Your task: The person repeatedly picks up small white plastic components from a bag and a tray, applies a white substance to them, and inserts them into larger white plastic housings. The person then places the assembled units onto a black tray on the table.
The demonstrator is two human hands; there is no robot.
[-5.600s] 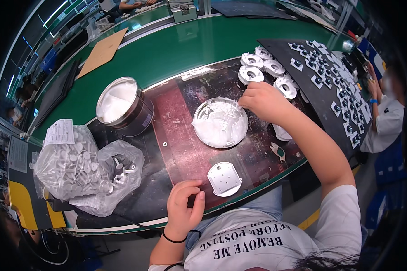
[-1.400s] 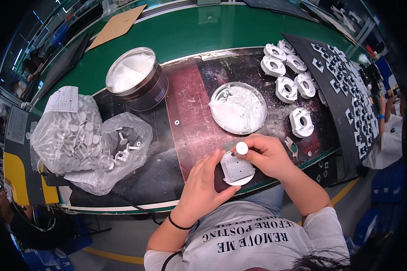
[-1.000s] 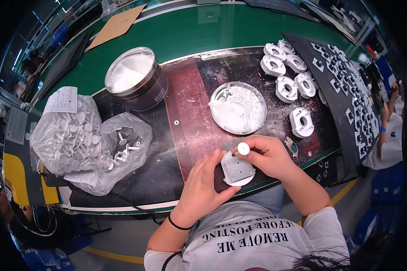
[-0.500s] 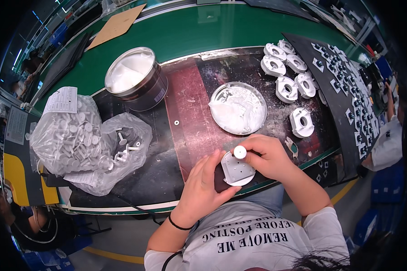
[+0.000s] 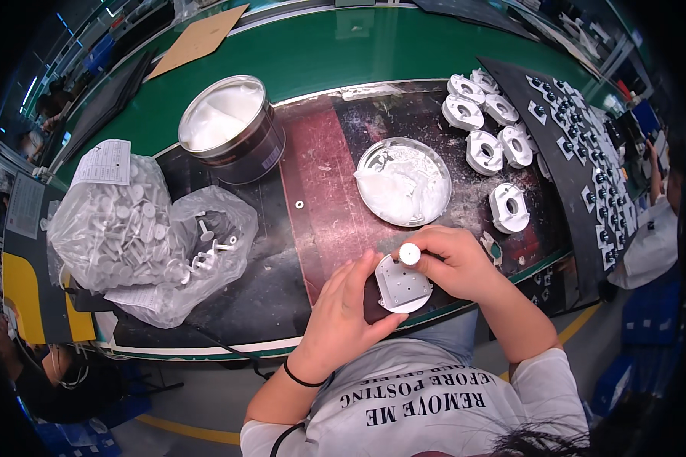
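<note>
The silver plate (image 5: 404, 284) lies below the fingers (image 5: 433, 243) of the right hand (image 5: 457, 263), which pinch a white disc-headed piece (image 5: 409, 254); seconds ago they were by the dish (image 5: 383, 155) beyond. The left hand's (image 5: 341, 305) fingers curve along the plate's side, grip unclear: both hands now work there.

right fingers (image 5: 436, 238): white knob (image 5: 409, 254) (pinched) | left fingers (image 5: 356, 285): touching grey plate (image 5: 404, 285)

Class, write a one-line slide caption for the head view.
Left hand at a silvery plate, right hand pinching a white round-headed piece.
</note>
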